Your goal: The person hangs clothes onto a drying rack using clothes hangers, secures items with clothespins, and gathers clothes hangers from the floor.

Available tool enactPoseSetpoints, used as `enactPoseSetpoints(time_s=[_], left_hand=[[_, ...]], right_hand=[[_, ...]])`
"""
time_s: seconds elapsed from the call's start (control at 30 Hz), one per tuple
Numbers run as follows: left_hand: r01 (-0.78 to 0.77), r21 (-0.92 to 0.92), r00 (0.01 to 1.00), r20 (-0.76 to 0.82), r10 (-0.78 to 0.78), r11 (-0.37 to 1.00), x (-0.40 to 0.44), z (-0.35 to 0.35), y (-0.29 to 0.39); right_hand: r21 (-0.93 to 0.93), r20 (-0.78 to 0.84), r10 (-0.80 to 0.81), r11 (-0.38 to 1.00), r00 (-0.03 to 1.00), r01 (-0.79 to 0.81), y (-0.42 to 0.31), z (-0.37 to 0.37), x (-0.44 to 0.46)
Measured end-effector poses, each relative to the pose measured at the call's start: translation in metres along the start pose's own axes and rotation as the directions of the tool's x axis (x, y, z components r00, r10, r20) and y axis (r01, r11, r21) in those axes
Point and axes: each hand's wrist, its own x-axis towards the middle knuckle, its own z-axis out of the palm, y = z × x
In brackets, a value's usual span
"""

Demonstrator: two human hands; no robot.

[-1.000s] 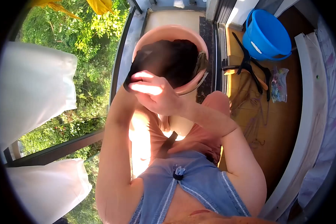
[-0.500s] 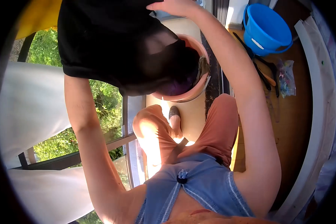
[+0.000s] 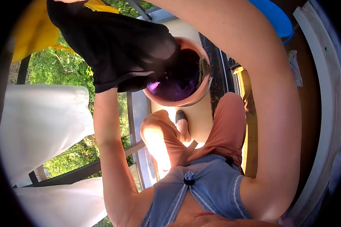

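Moved since the earlier frame: right hand (image 3: 69,1), gone to the upper left with one black draped cloth garment (image 3: 121,47), which bared more shiny purple cloth (image 3: 182,90) in the round pink plastic tub (image 3: 178,103).

Left hand: one, hidden under or inside the garment; its fingers could not be told. Right hand: one, cropped to a sliver at the garment's upper end; finger closure could not be told.

Risk, as judged: slack folds could have snagged the purple cloth and dragged it over the rim; a lost upper hold could have dropped the garment beside the tub.

Counts, near to far: dark flat shoe (image 3: 180,114), one visible; tub, one; garment, one, partly over the tub's left side; olive-brown cloth (image 3: 204,68), one; hanging white fabric pieces (image 3: 45,117), two; hanging yellow cloth (image 3: 34,36), at least one; blue plastic bucket (image 3: 276,17), one, cropped.
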Motion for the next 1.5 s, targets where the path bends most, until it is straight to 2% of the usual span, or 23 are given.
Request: enactPoseSetpoints(time_s=[0.03,0.07,0.13,0.2,0.27,0.33,0.37,0.4,0.43,0.47,0.5,0.53,0.57,0.63,0.7,0.77,0.83,0.93,1.03,1.1,1.3,1.43,1.5], left_hand=[[-0.018,-0.012,1.000,-0.004,0.018,1.000,0.009,-0.001,0.006],[-0.043,-0.026,0.999,0.007,0.043,0.999,0.018,-0.001,0.017],[-0.074,-0.073,0.993,0.086,0.080,0.995,0.021,0.005,0.031],[-0.027,-0.125,0.975,0.214,0.054,0.992,0.005,0.013,0.009],[0.061,-0.126,0.971,0.238,-0.030,0.990,-0.021,0.022,-0.042],[0.130,-0.146,0.980,0.167,-0.105,0.981,-0.036,0.020,-0.091],[0.147,-0.150,0.984,0.123,-0.130,0.978,-0.037,0.015,-0.106],[0.154,-0.142,0.986,0.093,-0.141,0.978,-0.040,0.014,-0.111],[0.158,-0.128,0.986,0.074,-0.149,0.979,-0.040,0.014,-0.109],[0.157,-0.116,0.987,0.061,-0.151,0.981,-0.038,0.013,-0.105],[0.158,-0.117,0.987,0.054,-0.153,0.981,-0.037,0.013,-0.104],[0.144,-0.106,0.989,0.048,-0.140,0.984,-0.031,0.013,-0.094],[0.145,-0.084,0.989,0.045,-0.142,0.986,-0.032,0.013,-0.091],[0.120,-0.054,0.992,0.046,-0.117,0.991,-0.026,0.016,-0.076],[0.085,-0.030,0.995,0.048,-0.083,0.996,-0.020,0.027,-0.054],[0.047,-0.014,0.996,0.075,-0.045,0.999,-0.022,0.042,-0.036],[0.029,0.067,0.991,0.125,-0.038,0.997,-0.043,0.063,-0.037],[0.008,0.136,0.995,0.095,-0.021,0.991,-0.063,0.085,-0.036],[-0.007,0.173,0.997,0.072,-0.006,0.985,-0.068,0.093,-0.034],[-0.009,0.191,0.998,0.060,-0.002,0.982,-0.070,0.097,-0.030],[-0.012,0.228,0.998,0.056,-0.001,0.974,-0.079,0.105,-0.020],[-0.007,0.216,0.997,0.072,-0.009,0.976,-0.082,0.114,-0.022],[0.006,0.221,0.997,0.068,-0.022,0.975,-0.080,0.118,-0.021]], right_hand=[[-0.497,0.286,-0.119,0.830,0.951,0.253,-0.012,-0.015,-0.007],[-0.455,0.268,-0.133,0.856,0.954,0.247,-0.017,-0.018,-0.013],[-0.088,0.163,-0.119,0.987,0.979,0.134,-0.030,-0.011,-0.011],[0.215,0.125,-0.076,0.975,0.989,0.048,-0.041,0.001,0.001],[0.439,0.165,-0.021,0.897,0.986,-0.054,-0.046,0.013,0.010],[0.559,0.325,-0.003,0.807,0.946,-0.190,-0.048,0.027,-0.003],[0.548,0.442,-0.163,0.828,0.882,-0.122,-0.044,0.017,-0.040],[0.537,0.479,-0.188,0.836,0.858,-0.117,-0.039,0.017,-0.069],[0.478,0.358,-0.179,0.878,0.916,-0.015,-0.027,0.032,-0.095],[0.465,0.140,-0.115,0.885,0.983,0.038,-0.004,0.045,-0.116],[0.337,0.078,0.139,0.928,0.987,-0.157,0.016,0.039,-0.139],[0.195,-0.049,0.341,0.925,0.939,-0.326,0.032,0.043,-0.166],[0.078,-0.104,0.399,0.917,0.911,-0.392,0.045,0.061,-0.196],[0.122,0.120,0.564,0.808,0.817,-0.576,0.032,0.083,-0.223],[0.341,-0.069,0.500,0.825,0.863,-0.451,0.023,0.107,-0.220],[0.370,-0.428,0.431,0.885,0.794,-0.281,0.007,0.100,-0.202],[0.479,-0.494,0.392,0.868,0.776,-0.133,-0.024,0.080,-0.192],[0.520,-0.231,0.347,0.834,0.909,-0.186,-0.059,0.113,-0.206],[0.669,-0.190,0.301,0.737,0.935,-0.101,-0.083,0.131,-0.225],[0.629,0.004,0.252,0.752,0.968,-0.199,-0.101,0.135,-0.234],[0.802,-0.030,0.330,0.571,0.943,-0.174,-0.110,0.123,-0.233],[0.762,-0.006,0.327,0.614,0.945,-0.207,-0.108,0.128,-0.227],[0.716,-0.167,0.288,0.693,0.943,-0.085,-0.098,0.125,-0.236]])
